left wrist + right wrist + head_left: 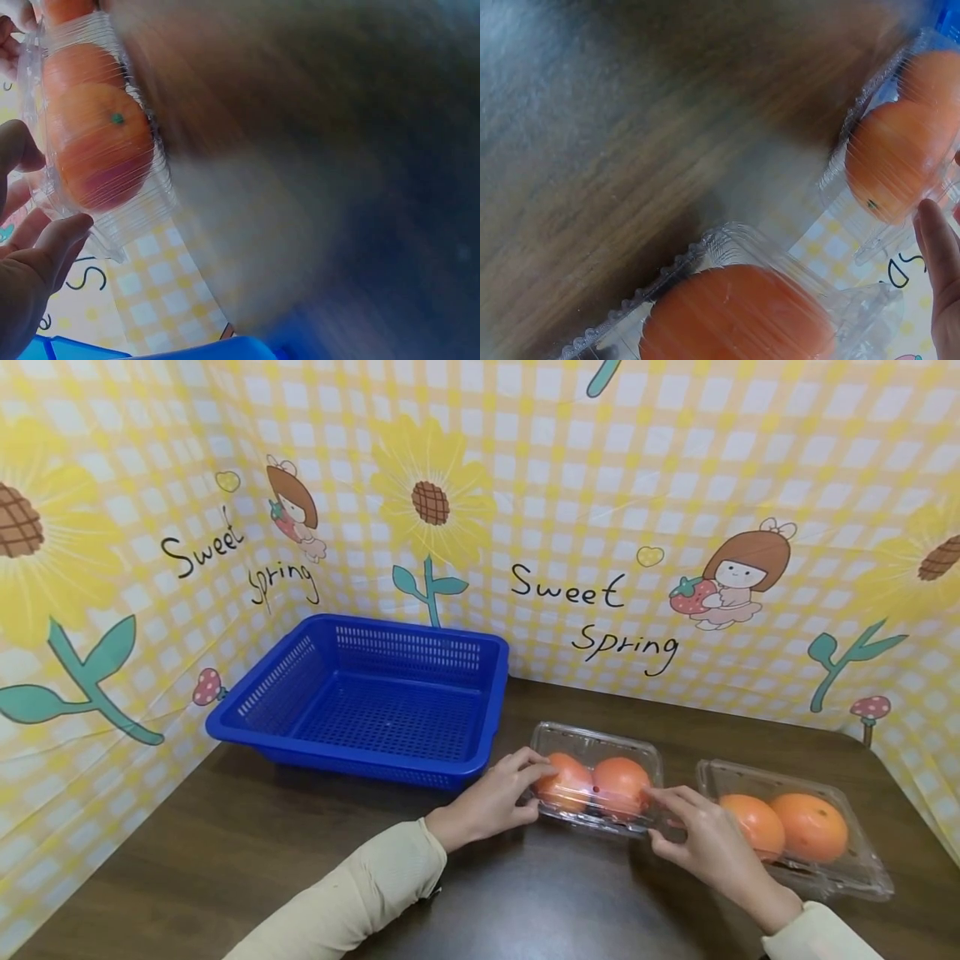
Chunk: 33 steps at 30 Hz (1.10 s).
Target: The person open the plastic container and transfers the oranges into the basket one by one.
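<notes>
A clear plastic fruit box [596,739] with two oranges [621,787] inside sits between both hands, right of the blue basket. My left hand [491,797] grips its left end, with the index finger over the lid and the thumb low at the front corner. At the opposite end, my right hand [705,839] pinches the box edge between thumb and fingers. The left wrist view shows the left fingers [64,232] against the box's end wall. A second clear box [862,852], also holding two oranges [810,827], lies right of the right hand, partly behind it.
The blue perforated plastic basket [495,693] stands at the back left of the dark wooden table [517,902], with nothing in it. A yellow checked cloth [540,485] printed with sunflowers hangs behind and along the sides.
</notes>
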Each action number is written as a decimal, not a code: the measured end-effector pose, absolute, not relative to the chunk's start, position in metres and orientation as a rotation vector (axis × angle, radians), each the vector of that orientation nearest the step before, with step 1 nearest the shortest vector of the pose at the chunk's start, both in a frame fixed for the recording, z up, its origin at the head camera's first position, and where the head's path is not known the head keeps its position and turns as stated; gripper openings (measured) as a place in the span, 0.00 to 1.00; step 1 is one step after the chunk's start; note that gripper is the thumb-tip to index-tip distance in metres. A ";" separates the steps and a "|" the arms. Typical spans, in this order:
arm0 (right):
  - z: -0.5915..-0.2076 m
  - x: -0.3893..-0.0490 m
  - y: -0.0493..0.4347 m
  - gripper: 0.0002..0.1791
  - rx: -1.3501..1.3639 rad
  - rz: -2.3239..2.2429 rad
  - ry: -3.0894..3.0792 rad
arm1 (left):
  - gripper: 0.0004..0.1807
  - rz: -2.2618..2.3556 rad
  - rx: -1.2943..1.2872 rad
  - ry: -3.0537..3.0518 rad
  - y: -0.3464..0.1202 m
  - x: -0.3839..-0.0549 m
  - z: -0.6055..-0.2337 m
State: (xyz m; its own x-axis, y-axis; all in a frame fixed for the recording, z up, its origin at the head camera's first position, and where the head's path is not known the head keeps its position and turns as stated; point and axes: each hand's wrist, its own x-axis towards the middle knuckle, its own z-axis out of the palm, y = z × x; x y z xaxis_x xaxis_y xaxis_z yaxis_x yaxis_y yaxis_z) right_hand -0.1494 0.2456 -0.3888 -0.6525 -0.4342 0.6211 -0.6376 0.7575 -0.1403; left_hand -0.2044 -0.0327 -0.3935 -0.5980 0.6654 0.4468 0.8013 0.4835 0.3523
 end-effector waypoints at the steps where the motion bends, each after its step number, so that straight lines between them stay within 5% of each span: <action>1: -0.389 -0.149 0.245 0.25 0.799 0.466 -2.373 | 0.23 -0.768 -1.246 -2.481 -0.032 -0.204 -0.394; 33: -0.394 -0.137 0.243 0.19 0.684 0.849 -2.425 | 0.16 -0.872 -1.086 -2.553 -0.038 -0.191 -0.396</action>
State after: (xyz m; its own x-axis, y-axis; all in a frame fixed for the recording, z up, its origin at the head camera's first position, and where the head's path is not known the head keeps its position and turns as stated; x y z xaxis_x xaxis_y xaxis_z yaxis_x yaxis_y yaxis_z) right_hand -0.1368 0.2430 -0.3935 -0.7606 -0.2945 0.5786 -0.5910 0.6829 -0.4293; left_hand -0.1911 -0.0385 -0.3958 -0.6979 0.5771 0.4242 0.7160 0.5476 0.4329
